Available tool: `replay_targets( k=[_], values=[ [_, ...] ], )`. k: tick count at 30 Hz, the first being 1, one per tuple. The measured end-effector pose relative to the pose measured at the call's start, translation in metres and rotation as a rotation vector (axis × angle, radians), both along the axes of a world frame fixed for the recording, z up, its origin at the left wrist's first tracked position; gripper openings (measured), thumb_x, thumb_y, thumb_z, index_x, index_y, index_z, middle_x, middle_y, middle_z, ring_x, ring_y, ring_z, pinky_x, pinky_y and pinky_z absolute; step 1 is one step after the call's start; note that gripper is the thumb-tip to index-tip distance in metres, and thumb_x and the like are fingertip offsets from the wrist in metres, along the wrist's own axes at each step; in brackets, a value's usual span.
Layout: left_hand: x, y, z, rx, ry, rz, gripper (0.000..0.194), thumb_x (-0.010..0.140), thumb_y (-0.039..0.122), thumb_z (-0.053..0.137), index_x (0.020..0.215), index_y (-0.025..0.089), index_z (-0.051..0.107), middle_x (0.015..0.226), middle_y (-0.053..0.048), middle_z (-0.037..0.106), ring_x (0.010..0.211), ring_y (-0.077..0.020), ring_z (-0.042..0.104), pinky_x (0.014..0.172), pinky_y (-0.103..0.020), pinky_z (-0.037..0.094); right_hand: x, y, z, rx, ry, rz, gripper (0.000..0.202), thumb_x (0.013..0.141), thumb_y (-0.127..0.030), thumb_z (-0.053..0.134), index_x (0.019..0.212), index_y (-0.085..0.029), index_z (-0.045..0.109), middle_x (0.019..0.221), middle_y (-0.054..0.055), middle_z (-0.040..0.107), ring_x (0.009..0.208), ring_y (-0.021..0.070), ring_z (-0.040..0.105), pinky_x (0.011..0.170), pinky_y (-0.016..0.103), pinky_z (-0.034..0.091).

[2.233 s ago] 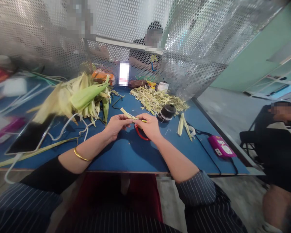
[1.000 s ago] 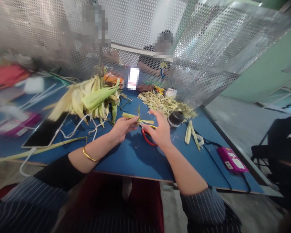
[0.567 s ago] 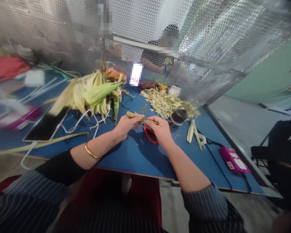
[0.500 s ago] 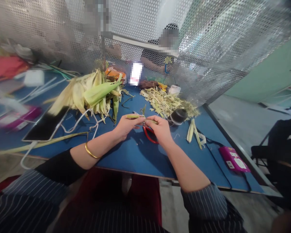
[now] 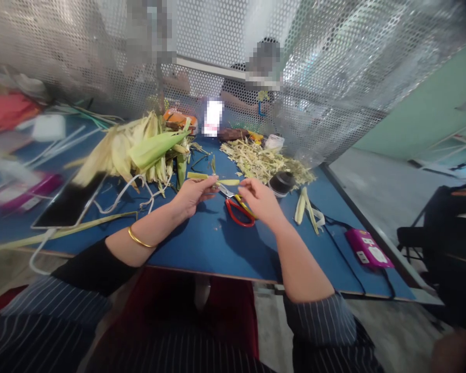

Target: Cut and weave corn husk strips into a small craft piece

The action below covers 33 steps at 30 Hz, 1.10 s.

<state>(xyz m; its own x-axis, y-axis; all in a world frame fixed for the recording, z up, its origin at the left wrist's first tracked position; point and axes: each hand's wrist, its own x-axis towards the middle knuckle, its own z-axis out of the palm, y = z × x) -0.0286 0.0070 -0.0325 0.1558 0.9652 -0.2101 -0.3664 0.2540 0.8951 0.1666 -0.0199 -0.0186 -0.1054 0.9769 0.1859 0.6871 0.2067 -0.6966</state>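
My left hand (image 5: 196,194) is closed in a pinch around a narrow pale-green corn husk strip (image 5: 230,182), which sticks out on both sides of the fingers. At the strip's right end, the thumb and fingers of my right hand (image 5: 256,196) are pinched together on the tip. Below and between the hands lie scissors (image 5: 238,213) with red and yellow handles, their blades pointing up toward the strip and partly hidden by the left fingers. A large heap of corn husks (image 5: 140,150) is left of the hands.
Shredded husk (image 5: 260,160) is piled at the back, beside a black spool (image 5: 281,182). Husk pieces (image 5: 302,206) and a purple tissue pack (image 5: 368,248) lie right. At left are a dark tablet (image 5: 68,202) and white cable. A perforated screen (image 5: 217,31) stands behind; people are beyond it and at right.
My hands have drawn apart, the right one sliding outward along the strip, so more of the strip and the scissors show between them. The view has shifted slightly.
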Motion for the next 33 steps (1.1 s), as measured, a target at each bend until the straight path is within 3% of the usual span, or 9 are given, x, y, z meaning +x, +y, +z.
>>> replay_targets(
  k=[2,4,10,13,16,22,24,28,33],
  values=[
    [-0.004,0.003,0.0,0.002,-0.028,0.028,0.029,0.066,0.036,0.08,0.079,0.012,0.07,0.083,-0.008,0.072,0.073,-0.0147,0.068,0.064,-0.023,0.053,0.003,-0.006,0.004,-0.009,-0.433,0.036,0.03,0.078,-0.036,0.057,0.104,-0.02,0.057,0.096,0.009,0.067,0.083,0.023,0.065,0.072,0.033,0.047],
    [-0.007,0.006,0.0,-0.009,-0.046,0.057,0.028,0.067,0.035,0.079,0.08,0.012,0.07,0.085,-0.008,0.072,0.072,-0.0143,0.068,0.062,-0.023,0.053,0.0,-0.011,0.006,-0.033,-0.722,0.074,0.038,0.073,-0.032,0.06,0.108,-0.017,0.057,0.102,0.013,0.065,0.087,0.027,0.064,0.069,0.033,0.045],
    [-0.01,0.013,-0.002,-0.031,-0.056,0.118,0.024,0.07,0.032,0.077,0.079,0.011,0.068,0.081,-0.008,0.072,0.066,-0.0114,0.067,0.051,-0.018,0.046,-0.003,-0.004,-0.001,-0.107,-0.928,0.07,0.055,0.07,-0.021,0.055,0.125,-0.014,0.051,0.103,0.017,0.065,0.087,0.0293,0.065,0.069,0.033,0.044],
    [-0.011,0.015,-0.001,-0.047,-0.052,0.159,0.025,0.068,0.033,0.078,0.076,0.012,0.066,0.074,-0.005,0.069,0.062,-0.0104,0.066,0.046,-0.017,0.041,0.005,0.005,-0.004,-0.171,-0.844,0.07,0.062,0.071,-0.024,0.057,0.131,-0.015,0.048,0.102,0.016,0.068,0.091,0.0298,0.065,0.071,0.033,0.044],
    [-0.013,0.017,0.001,-0.046,-0.075,0.218,0.027,0.065,0.031,0.08,0.075,0.013,0.064,0.066,0.0,0.065,0.058,-0.0084,0.063,0.046,-0.018,0.038,0.011,0.011,-0.008,-0.173,-0.581,0.06,0.054,0.074,-0.029,0.057,0.127,-0.021,0.054,0.104,0.011,0.069,0.093,0.0276,0.064,0.076,0.034,0.045],
    [-0.021,0.024,0.006,-0.041,-0.138,0.313,0.027,0.064,0.03,0.08,0.08,0.014,0.066,0.065,0.003,0.062,0.057,-0.0063,0.06,0.046,-0.018,0.036,0.003,0.011,-0.011,-0.211,0.383,0.104,0.05,0.066,-0.029,0.066,0.114,-0.022,0.052,0.078,-0.001,0.058,0.069,0.0154,0.06,0.072,0.033,0.05],
    [-0.023,0.026,0.007,-0.03,-0.156,0.346,0.023,0.066,0.028,0.079,0.08,0.014,0.066,0.067,0.002,0.063,0.06,-0.0077,0.062,0.049,-0.018,0.04,0.0,0.008,-0.009,-0.243,0.543,0.155,0.055,0.063,-0.033,0.073,0.112,-0.024,0.05,0.079,-0.003,0.054,0.07,0.0137,0.059,0.073,0.031,0.049],
    [-0.023,0.028,0.01,0.004,-0.236,0.395,0.015,0.07,0.021,0.076,0.078,0.014,0.064,0.073,0.0,0.067,0.066,-0.0092,0.065,0.062,-0.02,0.049,0.002,0.002,-0.004,-0.288,0.427,0.259,0.058,0.065,-0.04,0.075,0.114,-0.025,0.048,0.081,-0.003,0.052,0.072,0.0126,0.055,0.072,0.029,0.047],
    [-0.023,0.028,0.012,0.015,-0.338,0.436,0.009,0.076,0.016,0.07,0.075,0.015,0.062,0.07,0.0,0.067,0.067,-0.0101,0.067,0.069,-0.023,0.051,0.007,0.001,0.0,-0.245,0.162,0.207,0.058,0.066,-0.046,0.073,0.114,-0.022,0.054,0.076,-0.003,0.052,0.066,0.0125,0.05,0.065,0.028,0.044]
  ],
)
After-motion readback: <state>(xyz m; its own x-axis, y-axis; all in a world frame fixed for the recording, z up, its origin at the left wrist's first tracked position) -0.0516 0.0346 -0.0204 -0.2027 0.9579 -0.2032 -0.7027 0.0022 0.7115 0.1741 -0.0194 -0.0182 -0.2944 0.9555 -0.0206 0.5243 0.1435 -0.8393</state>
